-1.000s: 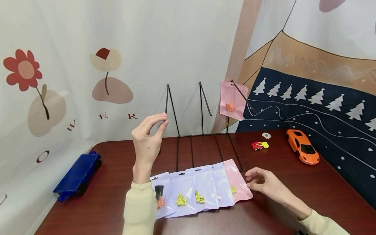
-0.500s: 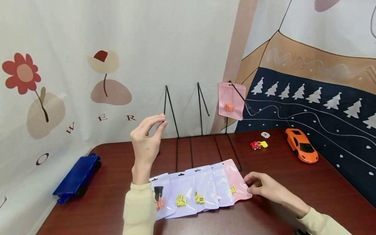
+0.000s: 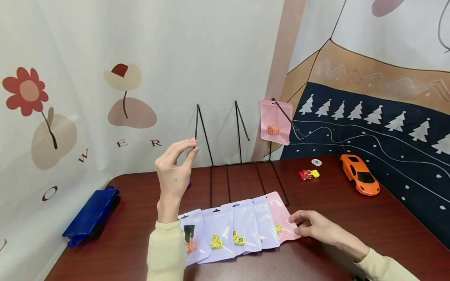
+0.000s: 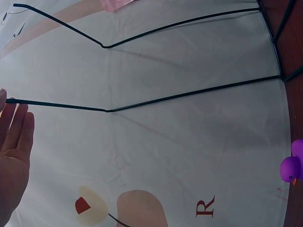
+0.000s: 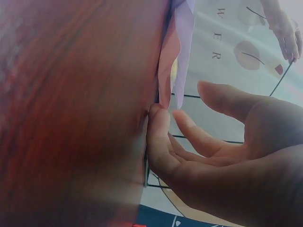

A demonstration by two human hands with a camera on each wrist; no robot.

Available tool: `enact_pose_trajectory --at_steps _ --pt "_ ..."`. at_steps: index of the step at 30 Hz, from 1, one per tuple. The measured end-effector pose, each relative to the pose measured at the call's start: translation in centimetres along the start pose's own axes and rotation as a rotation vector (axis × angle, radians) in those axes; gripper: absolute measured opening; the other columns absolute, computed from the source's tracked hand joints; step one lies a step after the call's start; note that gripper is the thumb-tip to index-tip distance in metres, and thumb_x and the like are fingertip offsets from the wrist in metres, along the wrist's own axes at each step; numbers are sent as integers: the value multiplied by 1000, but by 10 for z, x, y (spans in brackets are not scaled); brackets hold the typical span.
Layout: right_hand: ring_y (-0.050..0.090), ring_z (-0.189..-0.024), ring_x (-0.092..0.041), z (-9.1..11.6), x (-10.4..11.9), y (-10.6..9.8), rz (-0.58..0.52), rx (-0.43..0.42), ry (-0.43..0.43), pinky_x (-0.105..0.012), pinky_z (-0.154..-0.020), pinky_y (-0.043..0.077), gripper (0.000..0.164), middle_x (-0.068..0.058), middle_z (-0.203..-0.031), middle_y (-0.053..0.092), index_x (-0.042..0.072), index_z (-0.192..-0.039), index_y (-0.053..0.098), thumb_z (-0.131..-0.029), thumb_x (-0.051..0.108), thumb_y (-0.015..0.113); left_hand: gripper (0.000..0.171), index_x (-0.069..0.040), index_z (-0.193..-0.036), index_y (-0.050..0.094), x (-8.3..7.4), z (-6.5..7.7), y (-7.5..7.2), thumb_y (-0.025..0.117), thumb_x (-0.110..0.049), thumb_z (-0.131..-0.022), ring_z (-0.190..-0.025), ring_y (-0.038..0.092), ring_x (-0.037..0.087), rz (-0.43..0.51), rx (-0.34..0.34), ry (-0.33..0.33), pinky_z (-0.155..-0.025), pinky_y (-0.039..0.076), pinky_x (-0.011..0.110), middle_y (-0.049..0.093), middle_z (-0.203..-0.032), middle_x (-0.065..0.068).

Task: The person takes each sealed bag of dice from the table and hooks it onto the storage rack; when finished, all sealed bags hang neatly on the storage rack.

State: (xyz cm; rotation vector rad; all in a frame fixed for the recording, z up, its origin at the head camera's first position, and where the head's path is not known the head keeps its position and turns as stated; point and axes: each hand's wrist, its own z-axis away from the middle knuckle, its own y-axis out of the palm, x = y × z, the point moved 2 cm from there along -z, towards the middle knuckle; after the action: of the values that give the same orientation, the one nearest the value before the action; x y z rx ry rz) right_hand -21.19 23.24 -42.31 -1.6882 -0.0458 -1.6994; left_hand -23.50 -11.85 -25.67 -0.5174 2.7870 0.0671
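My left hand [image 3: 174, 168] pinches the front end of the left prong of a black wire display rack [image 3: 240, 162], thumb against fingers; the left wrist view shows the same prong tip at the fingers [image 4: 19, 127]. My right hand [image 3: 318, 226] is at the right edge of a pink pouch [image 3: 283, 214] lying on the table. In the right wrist view its fingertips touch or nearly touch the pink edge [image 5: 168, 71], while the thumb [image 5: 222, 97] stands apart. Several lilac pouches [image 3: 218, 222] holding dice overlap leftward from the pink one. Another pink pouch [image 3: 275, 117] with orange dice hangs on the rack's right prong.
A blue toy trailer [image 3: 91, 214] lies at the left. An orange toy car [image 3: 359, 175], a small red-and-yellow toy vehicle [image 3: 308, 174] and a white round token [image 3: 316, 162] are at the back right. A purple rubber duck [image 4: 291, 165] sits behind my left hand.
My right hand has moved slightly left and down, closer to the lying pink pouch's edge. My left hand keeps its pinch on the prong. The head view has shifted slightly.
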Motion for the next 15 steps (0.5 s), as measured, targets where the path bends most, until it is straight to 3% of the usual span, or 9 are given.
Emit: enact_pose_trajectory --at_steps 8,15 --pt "54 -84 -24 0 2 0 0 -31 7 -24 -63 48 28 -13 -102 58 -7 -110 60 -84 2 63 16 15 -83 67 -2 -1 0 69 25 -70 -86 66 34 2 0 3 -85 53 35 67 -87 25" --pt "57 -75 -22 -1 3 -1 -42 -138 62 -25 -61 52 27 -10 -91 60 -8 -107 62 -82 1 66 17 15 -83 67 -1 -1 0 69 25 -70 -85 66 33 0 -3 0 -85 53 35 67 -88 25"
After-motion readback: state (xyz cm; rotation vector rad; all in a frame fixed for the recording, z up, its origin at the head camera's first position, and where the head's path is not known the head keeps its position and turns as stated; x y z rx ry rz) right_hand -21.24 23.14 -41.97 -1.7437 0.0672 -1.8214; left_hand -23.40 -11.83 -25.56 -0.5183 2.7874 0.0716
